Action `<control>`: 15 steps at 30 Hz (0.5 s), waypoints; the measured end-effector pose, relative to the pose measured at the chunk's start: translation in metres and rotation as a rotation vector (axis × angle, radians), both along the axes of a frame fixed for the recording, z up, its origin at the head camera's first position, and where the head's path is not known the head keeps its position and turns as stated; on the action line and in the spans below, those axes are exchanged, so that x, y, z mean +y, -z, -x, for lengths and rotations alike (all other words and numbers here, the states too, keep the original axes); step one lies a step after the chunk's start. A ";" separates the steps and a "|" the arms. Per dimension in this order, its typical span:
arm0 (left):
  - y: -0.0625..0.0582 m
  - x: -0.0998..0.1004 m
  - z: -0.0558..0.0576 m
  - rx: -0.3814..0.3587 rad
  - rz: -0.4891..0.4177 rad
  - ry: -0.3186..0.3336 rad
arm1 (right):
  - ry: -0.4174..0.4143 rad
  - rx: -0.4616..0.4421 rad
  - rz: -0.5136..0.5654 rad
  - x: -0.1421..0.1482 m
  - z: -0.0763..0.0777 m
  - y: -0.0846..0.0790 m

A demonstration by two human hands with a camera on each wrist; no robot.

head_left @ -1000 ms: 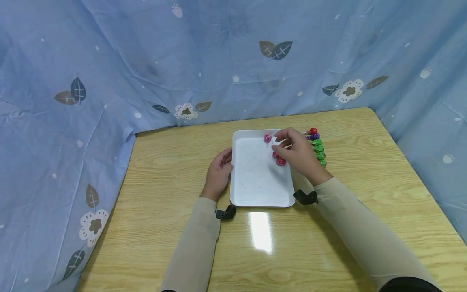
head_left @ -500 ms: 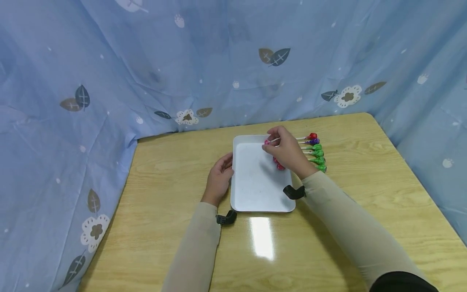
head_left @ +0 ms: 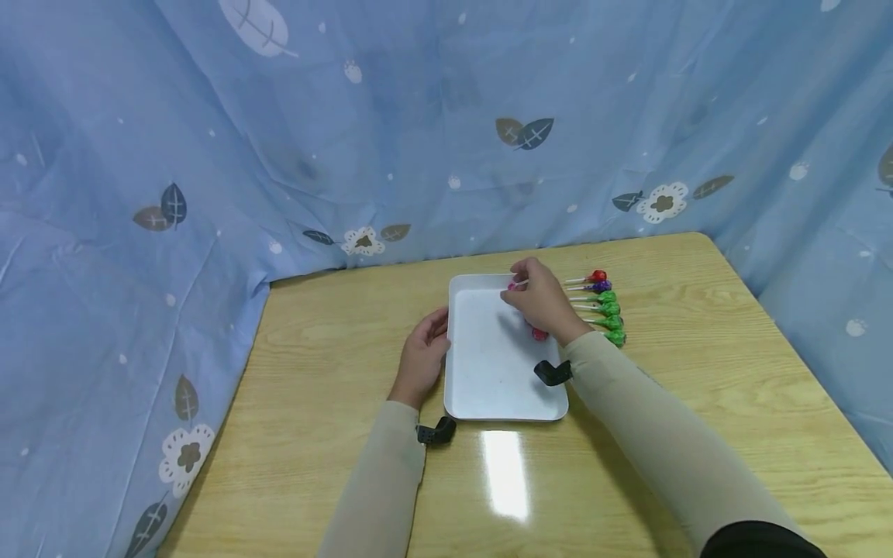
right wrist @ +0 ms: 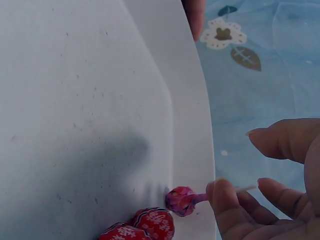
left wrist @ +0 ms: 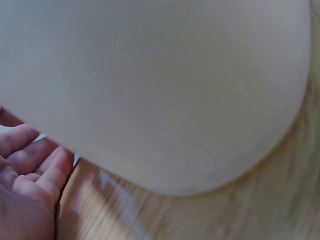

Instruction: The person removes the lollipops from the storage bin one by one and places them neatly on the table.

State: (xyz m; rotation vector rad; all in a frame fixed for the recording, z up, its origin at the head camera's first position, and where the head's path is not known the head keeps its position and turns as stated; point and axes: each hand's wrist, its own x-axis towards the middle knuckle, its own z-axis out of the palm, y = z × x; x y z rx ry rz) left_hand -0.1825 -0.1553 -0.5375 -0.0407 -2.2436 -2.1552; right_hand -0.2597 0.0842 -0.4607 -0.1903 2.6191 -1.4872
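A white tray (head_left: pixel 502 368) lies on the table; its outer wall (left wrist: pixel 165 100) fills most of the left wrist view. My left hand (head_left: pixel 422 356) rests against the tray's left side, fingers loosely bent and touching its edge. Over the tray's far right corner is my right hand (head_left: pixel 543 301), beside a pink-wrapped lollipop (right wrist: pixel 181 201). The lollipop's white stick runs between my thumb and fingers, which stand visibly apart. Right below the pink candy, red-wrapped lollipops (right wrist: pixel 155 223) lie in the tray, partly cut off by the frame; my right hand covers most of them in the head view.
Right of the tray lies a row of lollipops: a red one (head_left: pixel 596 276), a purple one (head_left: pixel 601 286) and several green ones (head_left: pixel 608 308), sticks pointing left. The wooden table (head_left: pixel 335 372) ends at a blue patterned curtain (head_left: pixel 418 155) behind.
My right hand has moved left from above the red lollipops to the pink lollipop, putting its fingers around the stick. My left hand stays at the tray. The head view has tilted up slightly.
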 end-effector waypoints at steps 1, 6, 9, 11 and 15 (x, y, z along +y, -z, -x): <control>0.000 0.000 -0.001 -0.001 0.002 -0.002 | -0.005 0.001 -0.003 -0.001 0.001 0.001; 0.000 0.000 -0.002 -0.002 0.005 0.002 | -0.033 0.017 -0.078 -0.005 0.005 0.006; -0.002 0.000 -0.003 0.001 0.005 0.004 | -0.039 0.035 -0.146 -0.006 0.008 0.010; -0.003 0.000 -0.003 0.003 0.007 0.006 | -0.039 0.039 -0.173 -0.007 0.010 0.012; -0.003 0.000 -0.003 0.007 0.018 0.004 | -0.055 0.081 -0.229 -0.008 0.013 0.016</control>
